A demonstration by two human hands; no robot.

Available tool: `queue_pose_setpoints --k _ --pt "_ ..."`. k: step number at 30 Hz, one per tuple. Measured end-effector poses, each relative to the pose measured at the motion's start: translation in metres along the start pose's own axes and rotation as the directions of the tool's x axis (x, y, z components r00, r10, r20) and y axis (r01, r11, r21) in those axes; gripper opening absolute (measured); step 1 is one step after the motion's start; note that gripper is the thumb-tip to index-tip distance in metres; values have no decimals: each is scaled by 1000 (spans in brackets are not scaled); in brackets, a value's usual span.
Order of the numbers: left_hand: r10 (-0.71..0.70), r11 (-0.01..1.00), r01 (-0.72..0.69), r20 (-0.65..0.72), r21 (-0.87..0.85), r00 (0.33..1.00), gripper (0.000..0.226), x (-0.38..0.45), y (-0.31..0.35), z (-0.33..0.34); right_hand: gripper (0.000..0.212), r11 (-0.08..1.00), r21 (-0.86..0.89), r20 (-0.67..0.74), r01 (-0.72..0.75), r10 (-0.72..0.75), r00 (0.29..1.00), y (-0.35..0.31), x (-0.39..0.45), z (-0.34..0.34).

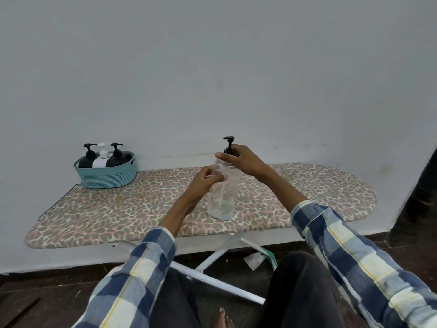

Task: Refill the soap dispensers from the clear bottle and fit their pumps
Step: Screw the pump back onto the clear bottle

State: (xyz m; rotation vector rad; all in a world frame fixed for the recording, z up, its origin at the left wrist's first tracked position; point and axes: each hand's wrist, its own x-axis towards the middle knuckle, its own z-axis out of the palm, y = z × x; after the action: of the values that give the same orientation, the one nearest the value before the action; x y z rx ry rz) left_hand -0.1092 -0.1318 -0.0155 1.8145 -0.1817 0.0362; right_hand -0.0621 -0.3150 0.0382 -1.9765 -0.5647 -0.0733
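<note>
Two hands grip the clear bottle (221, 192), upright mid-ironing board (106, 209): our left hand (205, 179) clamps its side, our right hand (238, 159) clamps the black pump (229, 144) on top.

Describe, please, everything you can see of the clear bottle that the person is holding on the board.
The clear bottle stands upright on the leopard-print ironing board, looking like transparent plastic, nearly empty, with a thin tube running down inside. A black pump sits at its neck. The left hand grips its upper body, while the right hand holds the pump collar on top.
</note>
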Motion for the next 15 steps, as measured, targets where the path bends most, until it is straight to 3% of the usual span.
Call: queue_pose_setpoints --k 3,6,9,15 --pt "5 993 -13 65 117 998 66 -2 -4 -10 68 1000 -13 60 24 -23 998 -1 -1 -1" --pt "7 987 -14 43 161 999 62 -5 -6 -12 66 999 -43 94 11 -7 996 -9 -2 6" --pt "51 979 -36 -69 203 996 63 -9 -3 -13 48 996 -90 51 15 -11 999 -14 -2 20" --pt "154 944 -15 -402 329 903 73 -5 -15 -37 50 990 -139 -121 17 -34 992 -7 15 57"
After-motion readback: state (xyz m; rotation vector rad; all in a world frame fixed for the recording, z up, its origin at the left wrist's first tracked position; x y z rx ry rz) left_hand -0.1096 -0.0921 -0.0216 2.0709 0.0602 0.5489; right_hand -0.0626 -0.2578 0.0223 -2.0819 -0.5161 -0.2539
